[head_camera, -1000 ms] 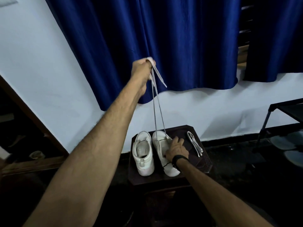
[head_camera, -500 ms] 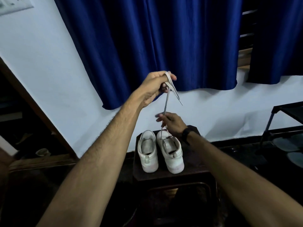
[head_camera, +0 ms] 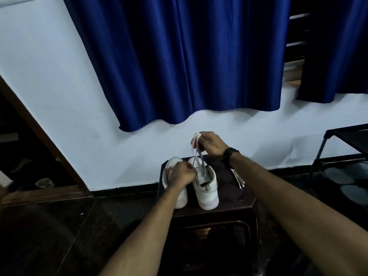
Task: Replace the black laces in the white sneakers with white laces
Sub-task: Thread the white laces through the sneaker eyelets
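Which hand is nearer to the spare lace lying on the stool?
Right. The right hand is above and left of the spare lace; the left hand is farther left, at the shoes.

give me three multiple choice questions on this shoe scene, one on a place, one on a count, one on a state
1. Where do the sneakers stand?
A. on the floor
B. on the dark stool
C. on a shelf

2. How many sneakers are there?
A. one
B. two
C. three

3. What is the right hand doing?
A. resting flat
B. holding up lace ends
C. lifting a sneaker

Key: 1 B, both stand on the dark stool. 2 B, a left sneaker and a right sneaker. 3 B, the right hand grips the white lace above the right sneaker.
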Motion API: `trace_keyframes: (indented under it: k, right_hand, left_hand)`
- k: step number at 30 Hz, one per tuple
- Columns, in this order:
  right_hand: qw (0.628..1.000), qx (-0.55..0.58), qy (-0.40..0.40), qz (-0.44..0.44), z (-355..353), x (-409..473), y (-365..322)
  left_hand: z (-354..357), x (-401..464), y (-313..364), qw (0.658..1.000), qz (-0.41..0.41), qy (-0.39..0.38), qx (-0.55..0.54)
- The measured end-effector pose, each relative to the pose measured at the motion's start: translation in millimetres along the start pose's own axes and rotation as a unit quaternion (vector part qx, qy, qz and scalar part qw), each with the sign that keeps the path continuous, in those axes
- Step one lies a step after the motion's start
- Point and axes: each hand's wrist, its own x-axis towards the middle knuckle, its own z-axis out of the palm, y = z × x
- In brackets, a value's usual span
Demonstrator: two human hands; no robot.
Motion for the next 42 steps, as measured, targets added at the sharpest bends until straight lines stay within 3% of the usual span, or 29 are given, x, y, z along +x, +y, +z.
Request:
trace_keyframes:
  k: [4,5,8,11,16,22,24,26,30,34,42]
  right_hand:
    - [0.999,0.028,0.02,0.023,-6.9,9.3,9.3]
    - [0.998,0.041,0.024,0.029,-9.2,11.0,11.8]
    - [0.998,0.055,0.026,0.035,-15.1,16.3,16.6]
    - [0.998,0.053,0.018,0.032,-14.3,19.8,13.5]
    - [0.997,0.062,0.02,0.042,-10.9,19.7,11.8]
    - [0.988,0.123,0.036,0.084,-8.8,14.0,5.3]
    - [0.987,0.123,0.029,0.103,-11.5,10.7,-0.9]
    - [0.984,0.129,0.037,0.119,-14.4,10.7,-10.0]
    - [0.985,0.094,0.052,0.136,-18.1,17.9,-27.5]
    - [0.989,0.047,0.016,0.139,-14.7,19.4,-34.5]
    - [0.992,0.043,0.089,0.083,-25.2,32.4,-75.8]
  left_hand:
    - [-0.5,-9.4,5.1,0.989,0.139,0.037,0.023]
    - [-0.9,-11.2,4.4,0.985,0.168,0.013,0.048]
    - [1.6,-21.3,5.4,0.935,0.245,-0.078,0.245]
    - [6.8,-16.7,2.6,0.912,0.29,-0.053,0.284]
    - [8.1,-6.2,-8.2,0.941,0.277,-0.145,0.129]
    - [-1.9,-11.1,0.6,0.963,0.244,-0.102,-0.044]
    - [-3.7,-8.2,5.5,0.969,0.222,-0.043,-0.097]
    - [-2.9,-1.7,11.0,0.974,0.195,0.038,-0.105]
    - [23.4,0.0,5.7,0.982,0.167,0.082,-0.028]
    - [52.0,-19.2,-3.3,0.97,0.151,0.188,-0.042]
    - [60.4,-27.4,2.4,0.964,0.126,0.218,-0.089]
